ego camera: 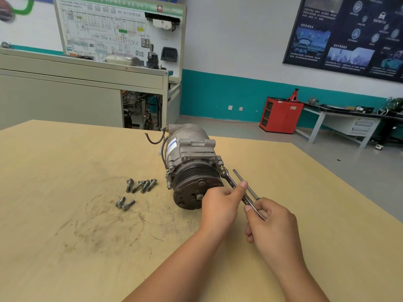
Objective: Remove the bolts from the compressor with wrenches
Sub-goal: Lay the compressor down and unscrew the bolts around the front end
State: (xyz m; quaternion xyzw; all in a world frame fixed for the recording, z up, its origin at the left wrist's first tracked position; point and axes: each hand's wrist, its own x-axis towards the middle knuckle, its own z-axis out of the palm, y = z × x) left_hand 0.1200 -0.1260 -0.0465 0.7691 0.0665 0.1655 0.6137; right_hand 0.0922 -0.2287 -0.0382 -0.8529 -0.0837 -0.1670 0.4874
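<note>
Head view | compressor [189,158] on table [65,171] | wrench [230,183] on its right-side bolt [222,169] | left hand [220,205] pinches wrench shaft | right hand [272,225] grips wrench end plus screwdriver [245,185] | loose bolts [140,185] lie left

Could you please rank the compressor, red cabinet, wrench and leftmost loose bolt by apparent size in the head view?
1. compressor
2. red cabinet, shrunk by distance
3. wrench, long but thin, partly hidden
4. leftmost loose bolt
</note>
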